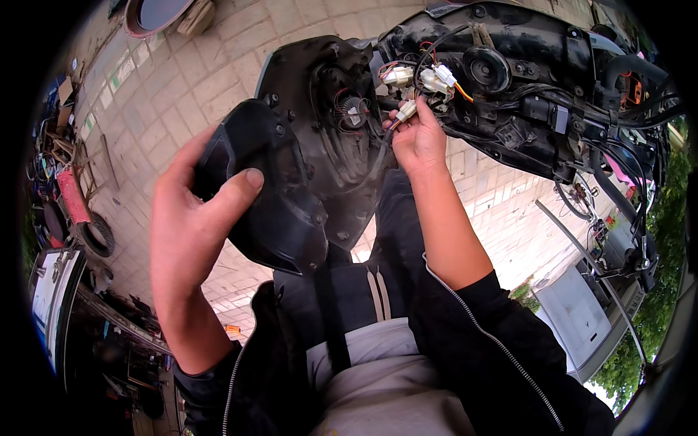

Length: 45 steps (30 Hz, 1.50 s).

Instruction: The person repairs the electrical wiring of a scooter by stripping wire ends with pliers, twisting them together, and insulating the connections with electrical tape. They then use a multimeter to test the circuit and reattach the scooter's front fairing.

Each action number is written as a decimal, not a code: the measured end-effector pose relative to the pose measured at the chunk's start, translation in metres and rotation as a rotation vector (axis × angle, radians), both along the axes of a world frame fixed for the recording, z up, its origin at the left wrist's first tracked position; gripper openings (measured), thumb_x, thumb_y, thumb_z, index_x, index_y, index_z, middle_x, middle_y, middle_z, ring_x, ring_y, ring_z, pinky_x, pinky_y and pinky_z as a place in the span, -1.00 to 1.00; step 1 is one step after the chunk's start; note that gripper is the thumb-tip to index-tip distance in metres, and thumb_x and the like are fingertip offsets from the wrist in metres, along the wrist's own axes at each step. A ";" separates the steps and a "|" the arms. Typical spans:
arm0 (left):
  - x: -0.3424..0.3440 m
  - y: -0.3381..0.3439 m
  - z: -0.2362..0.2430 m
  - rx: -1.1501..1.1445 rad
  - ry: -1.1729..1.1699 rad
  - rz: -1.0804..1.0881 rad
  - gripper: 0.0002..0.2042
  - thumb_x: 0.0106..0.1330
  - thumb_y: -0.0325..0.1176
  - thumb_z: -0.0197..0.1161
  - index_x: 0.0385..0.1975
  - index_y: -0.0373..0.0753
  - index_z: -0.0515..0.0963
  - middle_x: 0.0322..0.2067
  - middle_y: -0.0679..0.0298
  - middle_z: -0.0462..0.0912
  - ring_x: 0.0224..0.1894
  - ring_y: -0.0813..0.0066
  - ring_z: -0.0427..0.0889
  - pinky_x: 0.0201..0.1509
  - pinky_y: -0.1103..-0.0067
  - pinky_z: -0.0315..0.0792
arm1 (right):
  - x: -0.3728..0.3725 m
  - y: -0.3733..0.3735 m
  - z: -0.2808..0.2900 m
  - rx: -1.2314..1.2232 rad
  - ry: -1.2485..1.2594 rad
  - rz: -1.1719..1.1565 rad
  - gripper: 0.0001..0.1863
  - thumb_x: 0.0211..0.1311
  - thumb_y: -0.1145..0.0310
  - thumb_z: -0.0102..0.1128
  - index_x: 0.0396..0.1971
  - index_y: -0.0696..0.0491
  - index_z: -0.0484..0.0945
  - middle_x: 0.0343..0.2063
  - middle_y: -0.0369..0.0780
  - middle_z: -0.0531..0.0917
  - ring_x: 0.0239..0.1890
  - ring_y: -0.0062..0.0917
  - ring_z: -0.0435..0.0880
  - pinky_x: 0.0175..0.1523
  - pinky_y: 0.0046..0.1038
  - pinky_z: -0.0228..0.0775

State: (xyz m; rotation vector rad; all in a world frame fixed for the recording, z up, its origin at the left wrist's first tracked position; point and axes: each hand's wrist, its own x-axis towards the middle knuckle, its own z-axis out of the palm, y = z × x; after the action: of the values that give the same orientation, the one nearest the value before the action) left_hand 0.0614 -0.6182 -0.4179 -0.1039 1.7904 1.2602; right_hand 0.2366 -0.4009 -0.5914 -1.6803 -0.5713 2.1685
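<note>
My left hand (193, 211) grips the left edge of a black plastic fairing panel (291, 160), thumb on its near face and fingers behind. The panel hangs in front of my legs, a coil of thin wires (352, 112) at its upper middle. In my right hand (419, 138) a white wire connector (406, 111) is pinched between thumb and fingers. Just above it, more white connectors (436, 78) hang on wires at the front of a dismantled scooter body (509, 43). A round black horn (486, 67) sits to their right.
Black cables and hoses (625, 80) run along the scooter's right side. Brick paving (174, 109) lies beneath. A red cylinder (73, 196) and a tire (97, 236) stand at the left among clutter; a round basin (156, 14) is at the top. A light-coloured vehicle (578, 316) stands at the lower right.
</note>
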 end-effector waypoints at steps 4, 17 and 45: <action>0.001 -0.005 -0.004 -0.004 -0.009 0.037 -0.49 0.06 -0.42 0.31 0.03 -0.51 0.41 -0.22 0.15 0.60 -0.20 0.50 0.56 -0.04 0.58 0.44 | 0.010 0.010 0.003 -0.047 0.072 0.086 -0.76 0.32 0.20 0.08 -0.20 0.06 0.49 -0.37 -0.28 0.50 -0.39 -0.49 0.44 -0.24 -0.38 0.30; 0.000 -0.013 -0.011 -0.008 -0.031 0.070 -0.46 0.07 -0.41 0.27 0.10 -0.47 0.38 -0.14 0.17 0.59 -0.11 0.50 0.54 0.05 0.59 0.38 | 0.001 0.009 0.007 -0.149 0.366 0.191 -0.75 0.34 0.21 -0.13 -0.09 -0.06 0.45 -0.16 -0.19 0.53 -0.49 -0.57 0.26 -0.26 -0.46 0.17; 0.008 0.006 0.004 -0.192 0.086 -0.037 -0.54 0.11 -0.39 0.30 0.02 -0.42 0.45 -0.19 0.23 0.60 -0.16 0.56 0.53 0.03 0.63 0.36 | 0.007 -0.003 -0.006 -0.015 0.347 0.022 -0.81 0.11 0.55 0.24 -0.29 0.04 0.46 -0.47 -0.31 0.55 -0.47 -0.57 0.51 -0.41 -0.46 0.36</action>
State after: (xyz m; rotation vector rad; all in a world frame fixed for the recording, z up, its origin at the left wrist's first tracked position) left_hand 0.0694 -0.6119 -0.4138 -0.1259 1.9762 1.0793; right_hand 0.2432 -0.4043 -0.5975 -1.2644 -0.4772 2.4100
